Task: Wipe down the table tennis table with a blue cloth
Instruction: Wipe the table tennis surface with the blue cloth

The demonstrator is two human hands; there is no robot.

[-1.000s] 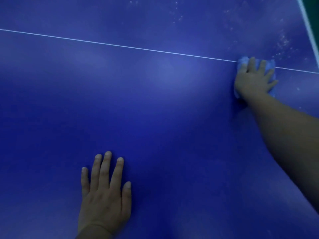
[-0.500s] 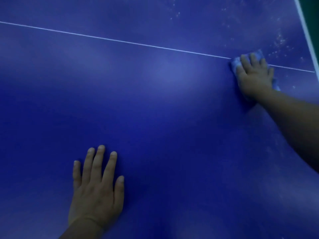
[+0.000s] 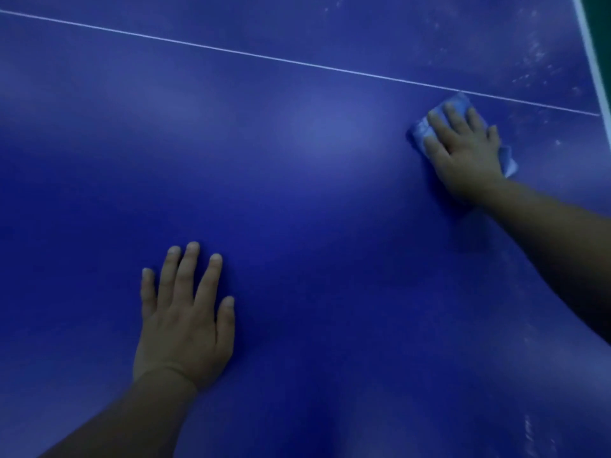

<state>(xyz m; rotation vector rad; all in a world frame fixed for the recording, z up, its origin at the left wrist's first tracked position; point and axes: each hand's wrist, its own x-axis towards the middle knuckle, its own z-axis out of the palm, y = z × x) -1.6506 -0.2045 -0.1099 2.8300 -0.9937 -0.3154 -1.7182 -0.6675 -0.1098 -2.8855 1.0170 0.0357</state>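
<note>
Blue cloth (image 3: 458, 104) lies flat under right hand (image 3: 463, 153), fingers spread, pressing it just near of white centre line (image 3: 264, 57). White specks (image 3: 535, 61) lie far-right, beyond the line. Left hand (image 3: 185, 315) braces flat on table tennis table (image 3: 330, 226), well apart.

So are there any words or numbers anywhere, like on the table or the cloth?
None: no words, numbers or signs can be read.
The table tennis table shows only a thin white line, its white edge stripe and pale specks.
The blue cloth under the right hand is plain.
The left hand lies flat on bare blue surface.
</note>
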